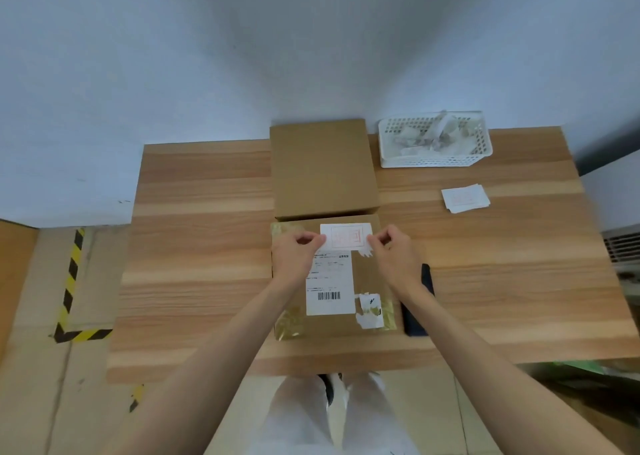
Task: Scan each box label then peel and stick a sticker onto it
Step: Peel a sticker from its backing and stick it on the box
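A flat cardboard box [372, 278] lies near the table's front edge, with a white shipping label [329, 288] and barcode on top. A white sticker with a red print [346, 236] is held over the box's far end. My left hand [298, 252] pinches its left edge and my right hand [391, 250] pinches its right edge. Behind it stands a taller plain cardboard box [322, 167]. A small stack of the same stickers [465, 197] lies to the right. A dark scanner-like device [419, 302] lies by the box's right side, partly hidden by my right forearm.
A white perforated basket [433, 158] holding crumpled sticker backing stands at the back right of the wooden table [194, 247]. Yellow-black hazard tape [71, 281] marks the floor on the left. A wall rises right behind the table.
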